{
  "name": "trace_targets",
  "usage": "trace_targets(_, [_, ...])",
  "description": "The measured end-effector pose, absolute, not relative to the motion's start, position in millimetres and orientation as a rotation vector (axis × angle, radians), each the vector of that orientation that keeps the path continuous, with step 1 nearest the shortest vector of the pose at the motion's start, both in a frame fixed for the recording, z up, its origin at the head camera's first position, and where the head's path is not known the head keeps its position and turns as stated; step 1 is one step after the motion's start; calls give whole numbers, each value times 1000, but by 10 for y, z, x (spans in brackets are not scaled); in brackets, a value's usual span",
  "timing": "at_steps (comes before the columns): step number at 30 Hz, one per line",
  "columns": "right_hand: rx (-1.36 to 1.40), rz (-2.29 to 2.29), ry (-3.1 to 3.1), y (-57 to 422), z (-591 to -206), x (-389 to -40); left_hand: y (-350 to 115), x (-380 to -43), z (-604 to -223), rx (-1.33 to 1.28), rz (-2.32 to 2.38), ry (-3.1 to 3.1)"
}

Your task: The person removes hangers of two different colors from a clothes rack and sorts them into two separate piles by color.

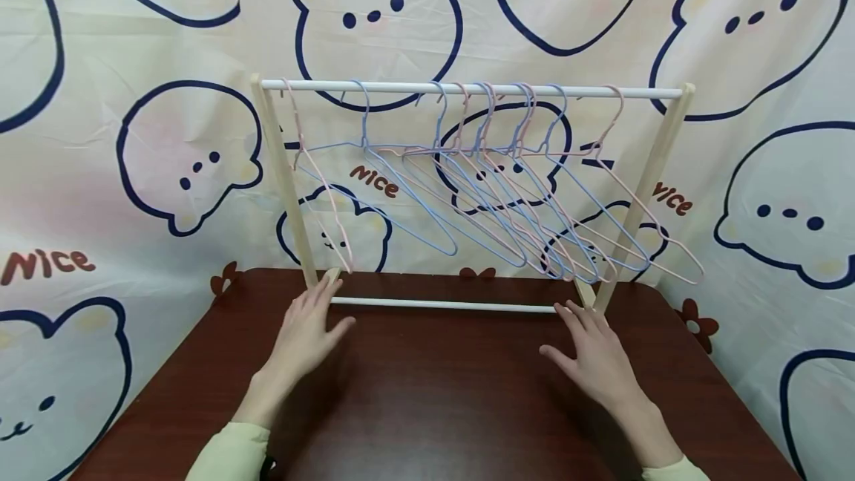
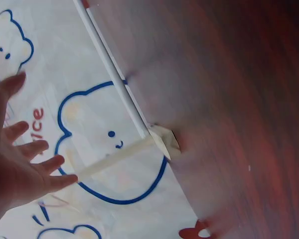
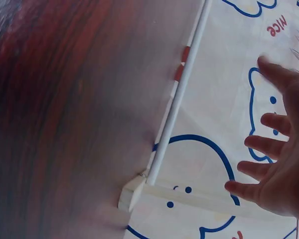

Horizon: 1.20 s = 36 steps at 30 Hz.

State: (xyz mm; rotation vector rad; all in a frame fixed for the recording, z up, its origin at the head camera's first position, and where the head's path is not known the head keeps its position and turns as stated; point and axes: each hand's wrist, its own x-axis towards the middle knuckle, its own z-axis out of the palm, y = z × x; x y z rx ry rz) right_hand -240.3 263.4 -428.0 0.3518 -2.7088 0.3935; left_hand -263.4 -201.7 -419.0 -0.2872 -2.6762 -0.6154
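A small clothes rack with a white top rail [image 1: 414, 87], a white lower rail [image 1: 444, 306] and pale wooden side posts stands on the table. Pink and blue wire hangers hang from it: a pink hanger [image 1: 300, 143] at the left, a blue hanger [image 1: 365, 128] beside it, several bunched right of centre. My left hand [image 1: 300, 340] is by the left foot [image 2: 165, 142], fingers spread and holding nothing. By the right foot [image 3: 131, 193] is my right hand [image 1: 594, 358], also spread and bare. Both wrist views show the fingers apart from the feet.
The dark brown wooden table [image 1: 441, 399] extends under the rack and toward me. A pale cloth [image 1: 200, 266] with blue-outlined bears hangs behind the rack and along both sides.
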Motion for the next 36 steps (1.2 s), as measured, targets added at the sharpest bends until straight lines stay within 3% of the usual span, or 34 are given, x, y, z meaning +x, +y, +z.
trace_targets(16, [313, 477, -2354, 2867, -3938, -2224, -2479, -2973, -4101, -131, -1217, -2418])
trace_targets(25, [239, 468, -2260, 3114, -3876, -2139, -2560, -3074, -4075, 43, -1378, -2337])
trace_targets(36, [20, 582, -2213, 3302, -3778, -2068, -2581, -3313, -4005, 35, -1352, -2431])
